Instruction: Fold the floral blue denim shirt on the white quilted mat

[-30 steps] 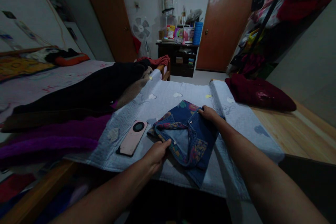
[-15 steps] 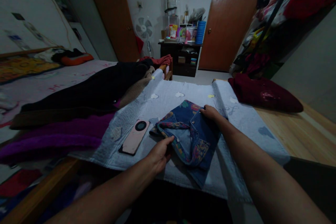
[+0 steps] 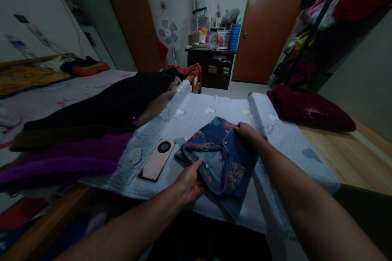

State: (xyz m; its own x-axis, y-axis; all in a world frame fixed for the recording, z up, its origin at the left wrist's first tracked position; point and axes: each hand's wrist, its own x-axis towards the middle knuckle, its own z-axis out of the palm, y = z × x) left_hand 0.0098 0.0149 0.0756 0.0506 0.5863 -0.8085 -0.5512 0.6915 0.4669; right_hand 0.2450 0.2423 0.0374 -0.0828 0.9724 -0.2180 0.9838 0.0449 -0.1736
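Note:
A blue denim garment (image 3: 248,153) with floral patches and metal buttons lies on a pale blue quilted cover (image 3: 220,106) in front of me. Its exact kind is hard to tell; the front edge is partly folded open and the lighter inside shows. My left hand (image 3: 190,181) pinches the near left edge, thumb on top and fingers underneath. At the far right edge, by a button, my right hand (image 3: 245,130) grips the denim with its fingers closed. A pink phone (image 3: 157,161) with a round black camera ring rests left of the garment.
To the left, a purple garment (image 3: 92,155) and dark clothes (image 3: 113,98) are heaped on a bed. A maroon cushion-like bundle (image 3: 309,110) sits on a wooden surface (image 3: 346,155) at right. A fan (image 3: 168,34) and a dark cabinet (image 3: 211,69) stand at the back.
My left hand has shifted very slightly along the near edge, and its fingers have curled a little further under the denim. My right hand and the phone stay in place.

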